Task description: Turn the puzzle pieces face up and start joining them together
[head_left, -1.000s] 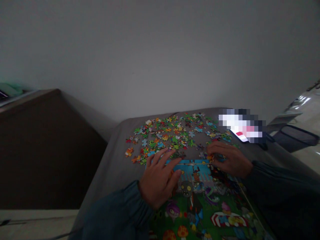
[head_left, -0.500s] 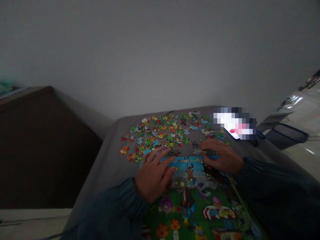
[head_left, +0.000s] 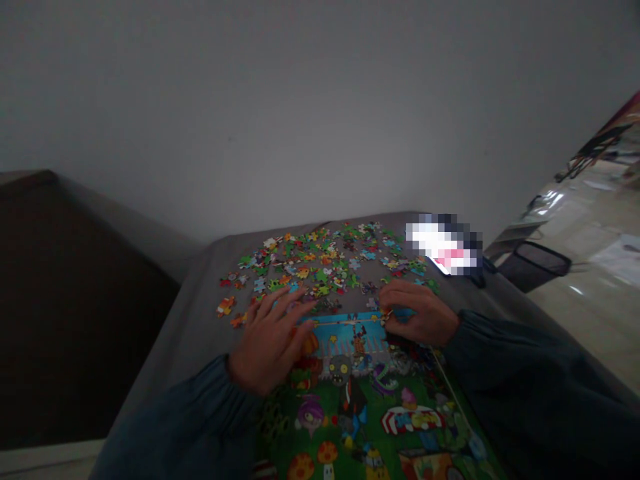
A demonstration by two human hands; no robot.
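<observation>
A mostly assembled cartoon jigsaw puzzle (head_left: 360, 393) lies on a grey table (head_left: 200, 320) in front of me. Beyond it many loose coloured pieces (head_left: 320, 263) are scattered. My left hand (head_left: 273, 340) rests flat on the puzzle's upper left corner, fingers stretched out and apart. My right hand (head_left: 415, 312) sits at the puzzle's top edge with fingers curled, fingertips pressed on a small puzzle piece (head_left: 385, 313) at the blue strip. Both arms wear dark teal sleeves.
A blurred-out bright object (head_left: 444, 243) lies at the table's far right corner. A dark mesh bin (head_left: 535, 263) stands on the pale floor to the right. A dark brown piece of furniture (head_left: 75, 300) is at the left. A plain wall is behind.
The view has swung right, so everything sits further left in frame. My right hand has slid left along the puzzle's top edge, pinching closer; my left hand stays flat on the corner.
</observation>
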